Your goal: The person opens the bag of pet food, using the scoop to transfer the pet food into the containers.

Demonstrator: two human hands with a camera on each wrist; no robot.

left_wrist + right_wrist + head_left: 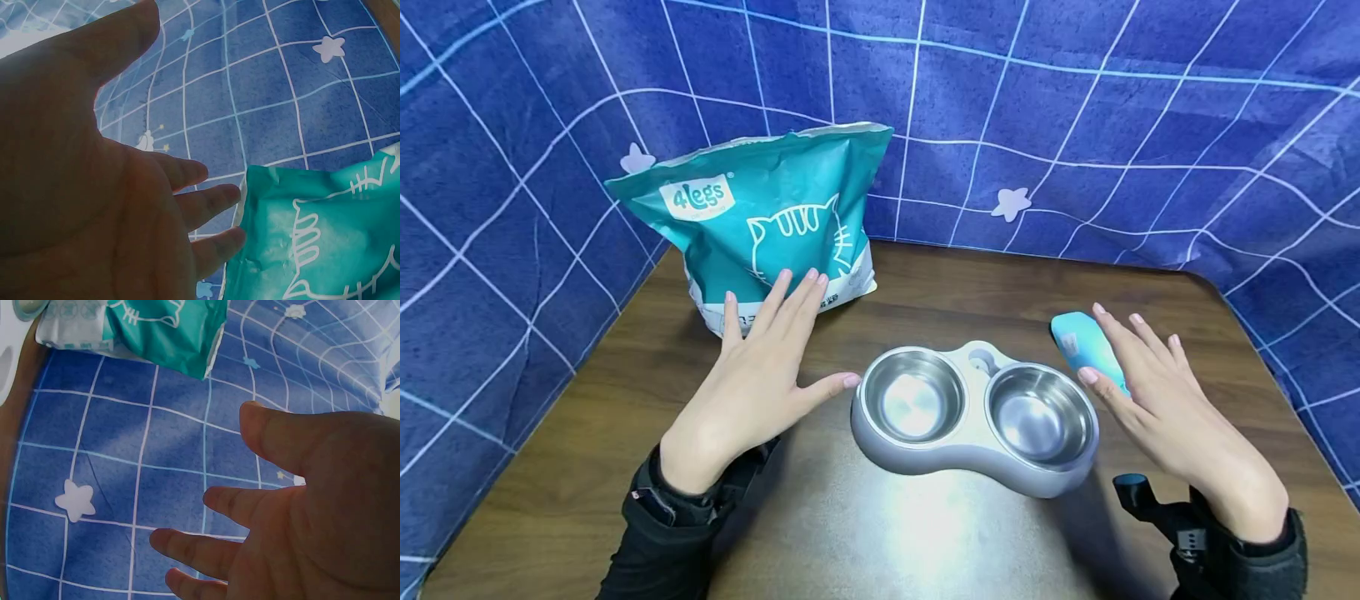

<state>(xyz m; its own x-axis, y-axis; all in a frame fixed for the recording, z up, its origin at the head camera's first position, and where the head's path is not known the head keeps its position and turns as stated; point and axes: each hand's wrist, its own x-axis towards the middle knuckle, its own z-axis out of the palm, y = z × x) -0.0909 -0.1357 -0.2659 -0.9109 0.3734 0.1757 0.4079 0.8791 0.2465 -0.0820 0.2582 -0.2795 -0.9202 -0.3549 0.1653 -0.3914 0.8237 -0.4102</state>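
Observation:
A light grey double pet bowl [975, 371] with two steel dishes sits mid-table in the head view. My left hand [748, 375] is held out over the table to its left, fingers straight, thumb tip right by the bowl's rim. Those fingertips overlap the lower front of a teal cat-printed "4legs" bag [805, 183] standing upright at the back left. On the other side my right hand [1157, 400] hovers with fingers extended, holding nothing. It partly covers a light blue, flat rounded object [1082, 337] on the table. Both palms look bare in the wrist views.
The brown wooden table [587, 475] ends at a blue grid-patterned cloth [1075, 100] hanging behind and along the sides. Pale star shapes decorate this cloth. Each wrist wears a black strap, and a dark camera arm [1138, 492] juts from the right one.

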